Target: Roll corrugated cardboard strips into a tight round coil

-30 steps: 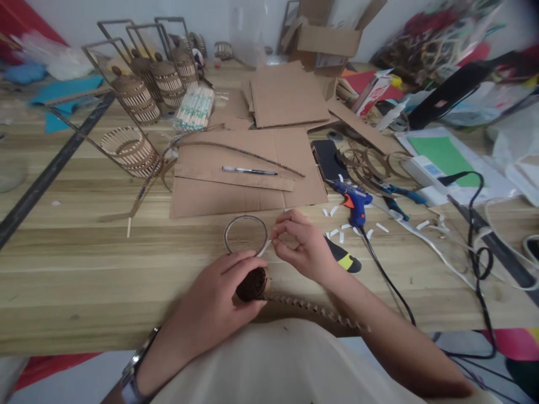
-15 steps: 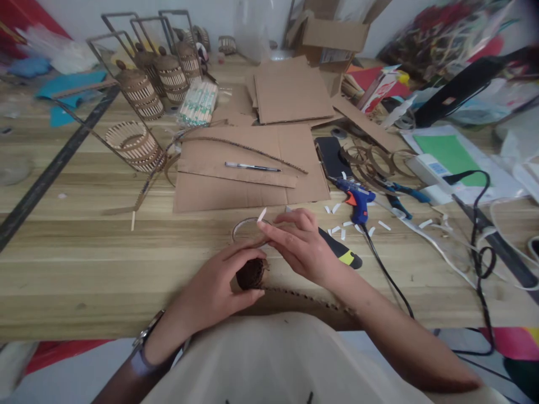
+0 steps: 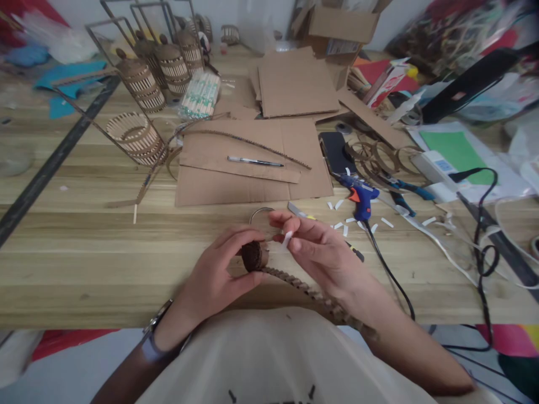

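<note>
My left hand (image 3: 217, 266) is wrapped round a small coiled roll of corrugated cardboard strip (image 3: 254, 256) near the table's front edge. The strip's loose tail (image 3: 305, 287) runs from the roll toward my right forearm. Between thumb and fingertips, my right hand (image 3: 328, 252) pinches a small white strip (image 3: 287, 240), just right of the roll and apart from it. Behind the fingers shows part of a thin ring (image 3: 257, 212). A utility knife (image 3: 296, 210) lies partly hidden under my right hand. The blue glue gun (image 3: 361, 199) rests beyond it, among scattered white strips (image 3: 338, 204).
Cardboard sheets (image 3: 252, 185) lie ahead with a pen (image 3: 255, 161) on top. Lantern-like slatted baskets (image 3: 141, 87) and an open slatted basket (image 3: 137, 137) stand at left. To the right are a phone (image 3: 334, 151), pliers (image 3: 415, 189), cardboard rings (image 3: 385, 157) and a black cord (image 3: 389, 269).
My right hand has turned and drawn back to the right, bringing the white strip lower, beside the roll. The left hand keeps hold of the roll. The view has shifted slightly.
</note>
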The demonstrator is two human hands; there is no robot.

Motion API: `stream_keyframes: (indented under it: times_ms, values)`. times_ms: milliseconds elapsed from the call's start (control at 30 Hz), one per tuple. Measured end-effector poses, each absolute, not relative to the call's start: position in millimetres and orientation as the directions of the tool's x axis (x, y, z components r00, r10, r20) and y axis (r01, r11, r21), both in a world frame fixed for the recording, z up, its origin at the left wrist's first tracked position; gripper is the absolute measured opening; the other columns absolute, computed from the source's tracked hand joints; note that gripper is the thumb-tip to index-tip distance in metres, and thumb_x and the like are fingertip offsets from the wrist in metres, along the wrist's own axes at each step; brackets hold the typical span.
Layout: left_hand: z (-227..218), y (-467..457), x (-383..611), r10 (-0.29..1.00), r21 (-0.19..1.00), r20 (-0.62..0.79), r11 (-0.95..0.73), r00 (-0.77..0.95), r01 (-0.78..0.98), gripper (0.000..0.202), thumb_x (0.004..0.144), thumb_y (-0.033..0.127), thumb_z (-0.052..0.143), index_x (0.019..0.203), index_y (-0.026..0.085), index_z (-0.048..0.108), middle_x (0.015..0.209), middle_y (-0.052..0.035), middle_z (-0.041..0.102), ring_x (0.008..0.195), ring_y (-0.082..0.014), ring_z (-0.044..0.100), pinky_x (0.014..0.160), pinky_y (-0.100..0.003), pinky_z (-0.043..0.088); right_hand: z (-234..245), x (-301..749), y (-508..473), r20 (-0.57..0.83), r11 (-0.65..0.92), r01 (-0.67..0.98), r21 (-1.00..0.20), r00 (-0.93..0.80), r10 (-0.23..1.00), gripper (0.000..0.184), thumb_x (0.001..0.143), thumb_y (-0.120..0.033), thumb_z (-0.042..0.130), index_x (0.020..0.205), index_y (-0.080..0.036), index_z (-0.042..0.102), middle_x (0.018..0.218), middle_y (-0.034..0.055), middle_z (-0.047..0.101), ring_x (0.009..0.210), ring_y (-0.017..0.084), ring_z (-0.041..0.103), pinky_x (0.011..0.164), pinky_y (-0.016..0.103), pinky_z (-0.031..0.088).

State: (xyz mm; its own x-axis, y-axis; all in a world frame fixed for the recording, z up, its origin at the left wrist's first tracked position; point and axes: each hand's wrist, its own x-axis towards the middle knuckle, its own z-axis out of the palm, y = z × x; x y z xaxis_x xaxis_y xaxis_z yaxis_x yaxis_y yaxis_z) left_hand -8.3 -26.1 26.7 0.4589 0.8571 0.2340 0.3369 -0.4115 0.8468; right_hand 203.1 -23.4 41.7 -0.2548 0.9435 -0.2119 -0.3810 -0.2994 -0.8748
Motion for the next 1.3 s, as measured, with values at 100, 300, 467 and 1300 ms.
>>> stream_keyframes:
  times_ms: [100, 300, 467, 1300]
  values:
    - [27.1, -25.5, -7.1, 0.85, 0.844, 0.251, -0.427, 0.464, 0.325, 0.045, 0.086, 0.02, 0.076, 0.126, 0.03, 0.058, 0.128, -0.0049, 0.065, 0.116, -0.023, 0.063, 0.1, -0.04, 0.055, 41.6, 196.1, -24.4, -0.278, -0.406, -0.42, -0.812, -0.333, 0.901, 0.022, 0.066, -0.04, 0.092, 0.076, -0.029, 0.075, 0.123, 0.0016, 0.068, 0.141, 0.027, 0.043, 0.112, 0.043, 0.037]
    - [30.2, -25.2, -6.8, 0.839, 0.838, 0.257, -0.44, 0.479, 0.322, 0.048, 0.085, 0.017, 0.075, 0.128, 0.03, 0.057, 0.129, -0.0049, 0.065, 0.121, -0.0239, 0.061, 0.102, -0.039, 0.053, 35.2, 195.9, -21.5, -0.316, -0.45, -0.38, -0.808, -0.364, 0.876, 0.028, 0.061, -0.037, 0.095, 0.076, -0.026, 0.073, 0.136, 0.0036, 0.065, 0.146, 0.028, 0.041, 0.112, 0.046, 0.041]
    - [31.9, -24.4, -5.8, 0.83, 0.843, 0.256, -0.443, 0.496, 0.306, 0.046, 0.086, 0.019, 0.074, 0.129, 0.029, 0.057, 0.13, -0.0058, 0.065, 0.123, -0.0248, 0.061, 0.102, -0.04, 0.053, 32.1, 194.3, -22.2, -0.338, -0.459, -0.354, -0.815, -0.354, 0.872, 0.033, 0.06, -0.039, 0.095, 0.077, -0.024, 0.071, 0.143, 0.0054, 0.06, 0.133, 0.029, 0.056, 0.105, 0.045, 0.05]
    - [32.1, -26.3, -1.3, 0.85, 0.85, 0.229, -0.412, 0.475, 0.328, 0.044, 0.086, 0.018, 0.072, 0.126, 0.029, 0.057, 0.128, -0.0064, 0.066, 0.117, -0.0254, 0.064, 0.098, -0.042, 0.056, 20.5, 193.2, -25.8, -0.134, -0.189, -0.183, -0.965, -0.277, 0.952, 0.029, 0.074, -0.045, 0.086, 0.086, -0.027, 0.067, 0.151, 0.0042, 0.052, 0.133, 0.026, 0.056, 0.096, 0.041, 0.054]
